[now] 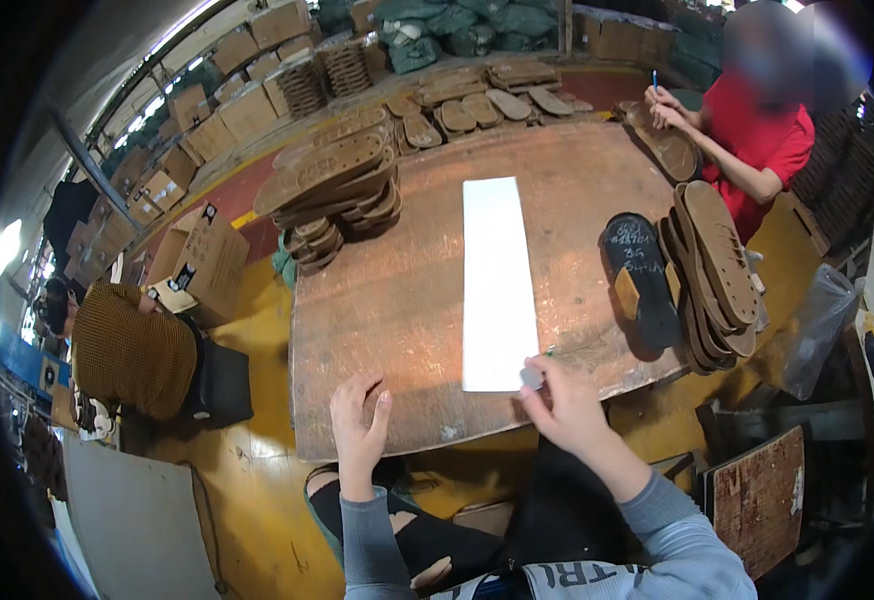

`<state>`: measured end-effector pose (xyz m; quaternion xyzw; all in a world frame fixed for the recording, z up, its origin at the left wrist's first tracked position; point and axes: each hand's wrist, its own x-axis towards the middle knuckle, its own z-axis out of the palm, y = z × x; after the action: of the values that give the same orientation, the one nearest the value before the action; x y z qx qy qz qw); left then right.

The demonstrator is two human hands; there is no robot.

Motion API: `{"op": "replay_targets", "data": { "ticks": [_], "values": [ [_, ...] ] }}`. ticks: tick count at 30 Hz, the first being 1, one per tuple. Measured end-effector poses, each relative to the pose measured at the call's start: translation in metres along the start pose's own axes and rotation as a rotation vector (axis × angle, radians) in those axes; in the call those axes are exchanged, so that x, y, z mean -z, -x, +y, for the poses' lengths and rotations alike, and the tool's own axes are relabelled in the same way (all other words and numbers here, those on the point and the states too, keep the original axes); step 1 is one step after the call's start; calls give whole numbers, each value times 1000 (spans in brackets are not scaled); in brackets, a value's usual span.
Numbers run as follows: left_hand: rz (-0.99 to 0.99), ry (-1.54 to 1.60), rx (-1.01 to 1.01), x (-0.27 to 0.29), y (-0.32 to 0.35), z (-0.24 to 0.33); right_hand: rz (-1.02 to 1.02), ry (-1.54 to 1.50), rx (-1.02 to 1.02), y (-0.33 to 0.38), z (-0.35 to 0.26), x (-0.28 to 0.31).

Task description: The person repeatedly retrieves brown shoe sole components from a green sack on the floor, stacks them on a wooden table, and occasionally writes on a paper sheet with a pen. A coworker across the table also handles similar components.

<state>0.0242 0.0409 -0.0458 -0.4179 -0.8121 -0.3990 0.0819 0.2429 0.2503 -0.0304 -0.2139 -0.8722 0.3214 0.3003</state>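
Note:
A long white strip (500,280), like paper or sheet material, lies flat on the worn wooden table (412,320), its length running away from me. At its near right corner, my right hand (565,405) pinches a small grey, roundish piece (531,379) between thumb and fingers; its kind is unclear. A tiny green bit shows just beyond those fingers. My left hand (360,412) is over the table's near left edge, fingers loosely curved and thumb apart, holding nothing. It is nearest to the bare tabletop, left of the strip.
Stacked brown soles (332,180) stand at the far left, with more soles (717,270) at the right beside a black sole-shaped template (640,280) with writing. A person in red (772,150) works at the far right; another person (137,345) sits left near a cardboard box (202,265).

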Motion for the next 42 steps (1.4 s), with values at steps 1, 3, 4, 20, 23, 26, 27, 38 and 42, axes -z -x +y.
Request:
{"op": "replay_targets", "data": {
  "ticks": [1,3,4,20,23,26,27,38,42],
  "values": [
    [-11,-4,3,0,1,1,-102,-130,-34,7,-4,-6],
    [-25,-14,8,0,0,2,-132,-224,8,10,-6,-20],
    [-28,-18,8,0,0,3,-104,-224,64,9,-6,-25],
    [-209,-187,11,3,-17,13,-28,-741,-70,-5,19,-22],
    [-212,-211,18,2,-19,12,-17,-1055,-281,1,11,-24],
    [-208,-251,34,1,-20,11,5,-1069,-367,5,9,-21],
    [-202,-292,41,0,-20,11,22,-1051,-353,6,9,-20],
    [-144,-314,108,-5,-20,4,-2,-1178,-311,-4,10,-16],
    [-169,-281,136,-4,-19,4,-124,-1032,-225,-4,10,-18]
  ]
}}
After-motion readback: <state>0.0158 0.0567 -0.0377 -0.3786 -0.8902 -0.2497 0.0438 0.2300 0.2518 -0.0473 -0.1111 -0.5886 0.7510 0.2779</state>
